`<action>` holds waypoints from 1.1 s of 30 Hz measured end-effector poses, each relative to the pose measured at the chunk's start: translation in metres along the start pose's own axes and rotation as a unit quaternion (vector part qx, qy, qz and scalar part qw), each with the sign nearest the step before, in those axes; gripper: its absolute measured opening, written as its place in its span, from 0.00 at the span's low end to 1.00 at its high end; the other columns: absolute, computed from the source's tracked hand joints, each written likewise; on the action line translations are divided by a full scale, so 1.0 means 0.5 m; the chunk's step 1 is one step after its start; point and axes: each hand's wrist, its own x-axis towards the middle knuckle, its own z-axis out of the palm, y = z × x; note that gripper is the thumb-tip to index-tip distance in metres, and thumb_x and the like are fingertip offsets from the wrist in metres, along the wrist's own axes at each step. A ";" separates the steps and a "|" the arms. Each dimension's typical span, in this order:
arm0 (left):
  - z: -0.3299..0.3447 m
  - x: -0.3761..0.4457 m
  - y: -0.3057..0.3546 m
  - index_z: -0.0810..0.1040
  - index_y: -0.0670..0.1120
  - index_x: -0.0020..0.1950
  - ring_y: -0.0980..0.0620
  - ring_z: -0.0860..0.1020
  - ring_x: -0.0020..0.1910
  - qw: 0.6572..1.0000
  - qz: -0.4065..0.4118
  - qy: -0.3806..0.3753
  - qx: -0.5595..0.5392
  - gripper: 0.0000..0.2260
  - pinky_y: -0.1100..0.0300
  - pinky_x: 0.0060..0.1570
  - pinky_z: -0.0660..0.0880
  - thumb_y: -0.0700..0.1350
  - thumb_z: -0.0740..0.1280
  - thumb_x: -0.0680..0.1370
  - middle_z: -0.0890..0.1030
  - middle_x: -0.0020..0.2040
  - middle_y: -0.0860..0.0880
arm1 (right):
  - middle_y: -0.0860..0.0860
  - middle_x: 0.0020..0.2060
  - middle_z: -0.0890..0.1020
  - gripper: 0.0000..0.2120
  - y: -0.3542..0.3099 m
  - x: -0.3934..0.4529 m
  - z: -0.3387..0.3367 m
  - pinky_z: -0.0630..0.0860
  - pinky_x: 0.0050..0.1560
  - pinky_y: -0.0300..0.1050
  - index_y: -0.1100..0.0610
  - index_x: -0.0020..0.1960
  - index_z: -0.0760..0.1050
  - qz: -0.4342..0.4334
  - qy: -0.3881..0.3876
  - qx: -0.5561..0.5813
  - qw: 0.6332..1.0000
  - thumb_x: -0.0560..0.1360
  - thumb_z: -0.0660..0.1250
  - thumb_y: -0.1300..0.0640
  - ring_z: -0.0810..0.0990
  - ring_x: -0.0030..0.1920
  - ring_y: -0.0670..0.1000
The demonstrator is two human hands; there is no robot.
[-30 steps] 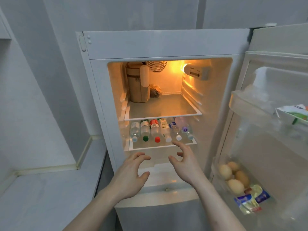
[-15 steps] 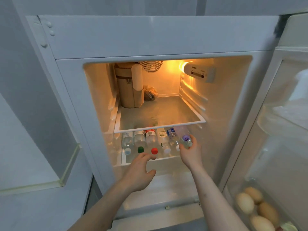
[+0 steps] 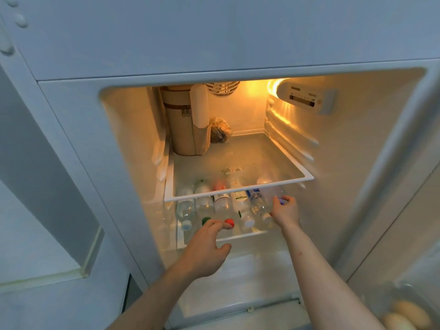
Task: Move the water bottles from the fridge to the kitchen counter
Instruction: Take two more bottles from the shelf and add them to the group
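Several water bottles [image 3: 242, 206] lie side by side on the fridge's lower shelf [image 3: 247, 235], caps toward me. Their caps are pale blue, green [image 3: 205, 220], red [image 3: 230, 223] and white. My right hand [image 3: 286, 211] reaches in at the right end of the row and grips the rightmost bottle [image 3: 281, 200], of which only a bit of purple cap shows between the fingers. My left hand [image 3: 206, 248] is spread open in front of the shelf, fingertips at the green and red caps, thumb apart below; whether it touches them is unclear.
The glass upper shelf [image 3: 238, 191] hangs just above the bottles and carries a tall beige zipped bag [image 3: 182, 122] and a small bagged item [image 3: 220, 133]. The open door at right holds eggs [image 3: 404, 315]. The pale counter [image 3: 35, 308] lies to the left of the fridge.
I have moved closer to the fridge. Both hands went from in front of the shelf into it; the right took hold of the rightmost bottle, the left reached the caps.
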 end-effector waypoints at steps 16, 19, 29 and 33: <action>0.044 0.049 0.016 0.65 0.57 0.78 0.51 0.64 0.73 0.976 0.137 0.137 0.102 0.34 0.55 0.71 0.67 0.45 0.73 0.73 0.63 0.76 0.55 | 0.47 0.32 0.83 0.10 0.019 -0.233 -0.067 0.77 0.29 0.45 0.57 0.58 0.82 -0.053 -0.042 0.140 0.988 0.84 0.63 0.55 0.87 0.36 0.53; 0.045 0.050 0.027 0.65 0.57 0.78 0.48 0.62 0.77 0.964 0.181 0.144 0.128 0.35 0.49 0.74 0.64 0.51 0.73 0.73 0.65 0.77 0.55 | 0.50 0.38 0.85 0.08 -0.013 -0.278 -0.097 0.80 0.30 0.47 0.53 0.57 0.83 -0.118 -0.049 0.087 0.988 0.83 0.66 0.55 0.88 0.36 0.53; 0.047 -0.025 0.010 0.69 0.63 0.69 0.58 0.77 0.57 0.989 0.113 0.062 -0.070 0.34 0.52 0.52 0.79 0.59 0.78 0.66 0.76 0.61 0.62 | 0.51 0.38 0.83 0.06 -0.070 -0.297 -0.122 0.78 0.32 0.47 0.48 0.52 0.84 -0.184 -0.189 -0.006 0.964 0.81 0.69 0.50 0.86 0.35 0.52; 0.055 -0.053 -0.032 0.70 0.64 0.67 0.55 0.80 0.54 0.989 0.044 0.065 -0.126 0.37 0.52 0.47 0.83 0.62 0.78 0.60 0.78 0.58 0.62 | 0.49 0.54 0.83 0.10 0.008 -0.171 -0.076 0.82 0.54 0.55 0.47 0.60 0.80 -0.147 -0.017 -0.028 0.989 0.80 0.68 0.54 0.83 0.51 0.51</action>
